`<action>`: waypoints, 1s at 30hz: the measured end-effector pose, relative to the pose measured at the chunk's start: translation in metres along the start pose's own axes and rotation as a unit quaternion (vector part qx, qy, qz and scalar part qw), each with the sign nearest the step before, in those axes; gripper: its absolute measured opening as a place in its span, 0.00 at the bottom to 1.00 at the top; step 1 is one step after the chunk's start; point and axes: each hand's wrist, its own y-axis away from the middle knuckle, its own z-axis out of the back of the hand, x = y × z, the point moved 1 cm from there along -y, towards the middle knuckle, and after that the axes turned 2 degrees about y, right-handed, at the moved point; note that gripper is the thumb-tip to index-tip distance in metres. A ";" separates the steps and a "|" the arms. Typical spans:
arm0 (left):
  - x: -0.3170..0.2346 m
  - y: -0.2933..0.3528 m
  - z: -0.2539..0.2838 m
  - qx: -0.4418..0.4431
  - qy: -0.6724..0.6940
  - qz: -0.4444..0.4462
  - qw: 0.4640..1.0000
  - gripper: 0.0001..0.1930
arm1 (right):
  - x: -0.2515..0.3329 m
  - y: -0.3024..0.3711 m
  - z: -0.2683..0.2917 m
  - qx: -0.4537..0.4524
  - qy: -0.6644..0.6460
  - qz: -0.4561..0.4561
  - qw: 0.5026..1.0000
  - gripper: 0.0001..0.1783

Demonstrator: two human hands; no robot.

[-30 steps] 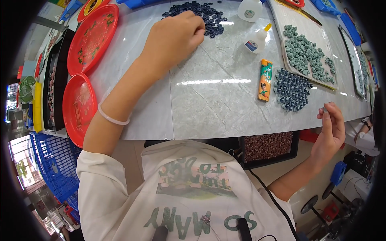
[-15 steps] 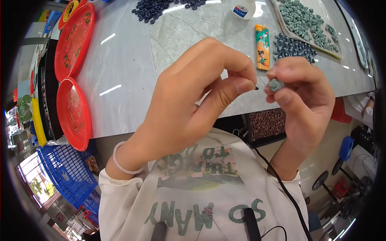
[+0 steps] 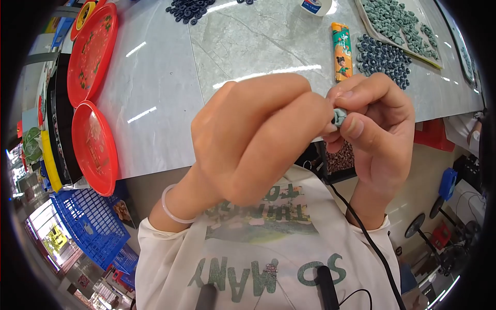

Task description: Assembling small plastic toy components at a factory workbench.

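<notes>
Over the table's near edge, my right hand (image 3: 382, 121) pinches a small grey-green moulded piece (image 3: 339, 117) between thumb and fingers. My left hand (image 3: 258, 137), back turned up and fingers folded into a pinch, meets the piece from its left side. A tiny dark spot shows on the piece beside my left fingertips; what those fingers hold is mostly hidden. Beyond the right hand lies an orange and green packet (image 3: 342, 51). Next to it, many small dark blue round pieces (image 3: 383, 59) are laid out on the table.
A tray of grey-green pieces (image 3: 398, 23) is at the far right. Dark rings (image 3: 188, 9) lie at the far edge, near a white bottle (image 3: 316, 6). Red trays (image 3: 94, 147) line the left side, above a blue basket (image 3: 93, 227). A black cable (image 3: 361, 235) runs down my front.
My left hand has turned over and moved in until its fingertips meet the grey-green piece. The right hand with the piece has shifted slightly left.
</notes>
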 end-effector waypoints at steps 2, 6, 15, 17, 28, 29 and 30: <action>-0.001 0.003 -0.002 -0.034 -0.001 0.004 0.999 0.09 | -0.003 -0.001 -0.002 0.001 -0.027 0.002 1.000 0.11; 0.001 0.003 -0.004 -0.041 0.112 0.064 0.991 0.10 | -0.005 0.001 -0.003 0.002 -0.040 0.024 0.999 0.11; 0.003 0.005 -0.004 -0.022 0.153 0.101 0.983 0.10 | -0.011 0.006 -0.012 -0.038 -0.055 0.009 0.998 0.11; 0.002 0.005 -0.005 -0.030 0.138 0.108 0.984 0.10 | -0.019 0.010 -0.015 -0.072 -0.051 0.059 0.994 0.11; 0.005 0.007 0.000 -0.002 0.083 0.045 0.996 0.12 | -0.020 0.020 -0.021 -0.086 -0.117 -0.020 0.989 0.11; 0.006 0.007 0.000 -0.011 0.092 0.041 0.995 0.11 | -0.020 0.020 -0.020 -0.079 -0.128 -0.027 0.988 0.11; 0.007 0.007 0.000 -0.020 0.100 0.038 0.994 0.11 | -0.021 0.020 -0.019 -0.072 -0.138 -0.035 0.987 0.11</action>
